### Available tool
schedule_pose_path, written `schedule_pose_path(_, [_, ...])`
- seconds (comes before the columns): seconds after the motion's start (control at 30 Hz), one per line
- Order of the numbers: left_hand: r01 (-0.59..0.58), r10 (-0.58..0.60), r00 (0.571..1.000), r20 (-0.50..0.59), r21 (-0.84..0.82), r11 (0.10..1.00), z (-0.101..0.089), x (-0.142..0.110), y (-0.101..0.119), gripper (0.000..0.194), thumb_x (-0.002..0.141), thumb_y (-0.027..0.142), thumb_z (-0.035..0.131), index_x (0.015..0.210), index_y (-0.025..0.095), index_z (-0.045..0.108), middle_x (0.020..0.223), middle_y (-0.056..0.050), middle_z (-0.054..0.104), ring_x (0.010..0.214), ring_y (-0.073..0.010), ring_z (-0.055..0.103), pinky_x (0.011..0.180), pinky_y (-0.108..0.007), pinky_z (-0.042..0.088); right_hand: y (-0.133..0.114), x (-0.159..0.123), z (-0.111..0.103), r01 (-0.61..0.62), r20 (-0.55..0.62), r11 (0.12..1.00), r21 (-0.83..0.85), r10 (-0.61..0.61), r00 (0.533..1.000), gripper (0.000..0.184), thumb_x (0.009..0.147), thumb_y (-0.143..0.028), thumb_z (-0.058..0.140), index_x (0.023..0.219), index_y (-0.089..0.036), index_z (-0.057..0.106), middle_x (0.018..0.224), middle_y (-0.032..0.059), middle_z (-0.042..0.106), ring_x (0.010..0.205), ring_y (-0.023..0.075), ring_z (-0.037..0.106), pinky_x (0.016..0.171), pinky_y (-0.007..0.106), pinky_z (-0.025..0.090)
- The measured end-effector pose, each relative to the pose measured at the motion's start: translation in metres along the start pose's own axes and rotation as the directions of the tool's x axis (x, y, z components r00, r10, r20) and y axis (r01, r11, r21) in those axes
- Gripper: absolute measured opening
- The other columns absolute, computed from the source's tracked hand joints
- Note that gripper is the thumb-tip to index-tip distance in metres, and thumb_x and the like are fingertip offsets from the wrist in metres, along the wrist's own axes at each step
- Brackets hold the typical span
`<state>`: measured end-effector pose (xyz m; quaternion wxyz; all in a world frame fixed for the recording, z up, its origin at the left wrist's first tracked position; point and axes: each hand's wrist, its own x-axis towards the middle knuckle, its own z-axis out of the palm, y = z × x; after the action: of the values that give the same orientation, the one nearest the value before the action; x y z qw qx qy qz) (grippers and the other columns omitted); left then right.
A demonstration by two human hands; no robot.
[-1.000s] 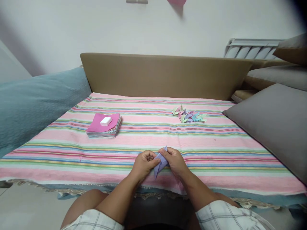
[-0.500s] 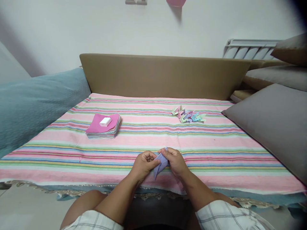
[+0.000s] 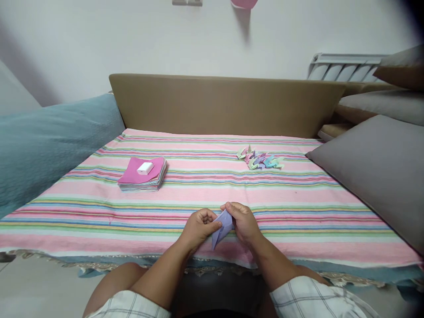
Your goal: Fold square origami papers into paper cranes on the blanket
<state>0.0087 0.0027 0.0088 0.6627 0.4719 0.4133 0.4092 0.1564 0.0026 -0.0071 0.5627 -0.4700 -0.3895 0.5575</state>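
Observation:
A folded piece of lilac paper [image 3: 221, 226] sits between both my hands at the near edge of the striped cloth [image 3: 212, 194]. My left hand [image 3: 198, 228] is curled, its thumb and fingers pinching the paper's left side. My right hand [image 3: 243, 221] is closed over the paper's top right, fingertips pressing its upper point. The paper's lower tip points down toward me.
A stack of coloured paper squares [image 3: 143, 176], pink on top, lies at the left with a small white box [image 3: 145, 168] on it. Several folded paper figures [image 3: 260, 160] lie at the back right. Grey cushions [image 3: 380, 168] flank the right, a teal cushion [image 3: 49, 141] the left.
My right fingers have slid over the paper's upper point, which no longer sticks up above them. Both hands stay in place.

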Motion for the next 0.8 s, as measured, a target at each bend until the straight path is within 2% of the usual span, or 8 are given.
schedule_pose_path(0.13, [-0.046, 0.045, 0.999, 0.016, 0.028, 0.999, -0.0004, 0.0001, -0.0016, 0.034, 0.055, 0.041, 0.079, 0.066, 0.014, 0.062, 0.06, 0.002, 0.057, 0.055, -0.0086, 0.048, 0.054, -0.02, 0.035, 0.0002, -0.0017, 0.0012, 0.048, 0.027, 0.994, -0.093, -0.046, 0.999, 0.042, 0.068, -0.057, 0.065, 0.072, -0.016, 0.071, 0.051, -0.0019, 0.051, 0.048, 0.0094, 0.037, 0.048, 0.024, 0.029])
schedule_pose_path(0.23, [-0.082, 0.084, 0.996, -0.04, 0.048, 0.995, 0.0003, 0.0011, -0.005, 0.034, 0.059, 0.045, 0.075, 0.062, 0.014, 0.062, 0.056, 0.002, 0.054, 0.053, -0.0085, 0.045, 0.053, -0.021, 0.034, 0.0015, -0.0028, 0.003, 0.11, 0.066, 0.982, -0.154, -0.101, 0.993, 0.038, 0.073, -0.054, 0.062, 0.074, -0.017, 0.072, 0.058, -0.0009, 0.055, 0.054, 0.0109, 0.043, 0.053, 0.024, 0.034])
schedule_pose_path(0.37, [-0.106, 0.112, 0.988, -0.108, 0.059, 0.993, 0.0021, 0.0014, -0.0073, 0.034, 0.057, 0.044, 0.076, 0.059, 0.014, 0.061, 0.053, 0.003, 0.052, 0.051, -0.0078, 0.041, 0.051, -0.02, 0.031, 0.0038, -0.0036, 0.0051, 0.206, 0.104, 0.956, -0.209, -0.188, 0.977, 0.034, 0.077, -0.049, 0.06, 0.074, -0.018, 0.072, 0.071, 0.0013, 0.061, 0.067, 0.0137, 0.051, 0.063, 0.025, 0.038])
schedule_pose_path(0.57, [-0.16, 0.171, 0.981, -0.094, 0.119, 0.98, 0.0018, 0.0007, -0.005, 0.033, 0.059, 0.044, 0.074, 0.059, 0.014, 0.061, 0.051, 0.003, 0.052, 0.05, -0.0076, 0.041, 0.051, -0.02, 0.032, 0.0085, -0.0034, 0.0056, 0.083, 0.071, 0.992, -0.098, -0.076, 0.995, 0.036, 0.073, -0.05, 0.064, 0.074, -0.016, 0.071, 0.061, 0.0, 0.058, 0.056, 0.0114, 0.046, 0.054, 0.024, 0.034])
schedule_pose_path(0.8, [-0.046, 0.047, 0.997, -0.053, 0.021, 0.999, -0.0018, 0.0034, -0.0039, 0.033, 0.052, 0.041, 0.08, 0.066, 0.014, 0.067, 0.062, -0.001, 0.064, 0.056, -0.0108, 0.053, 0.056, -0.023, 0.039, 0.0013, -0.0015, 0.0049, -0.024, -0.045, 0.994, 0.102, 0.029, 0.999, 0.04, 0.063, -0.054, 0.072, 0.071, -0.015, 0.07, 0.048, -0.0035, 0.05, 0.045, 0.0081, 0.038, 0.046, 0.023, 0.028])
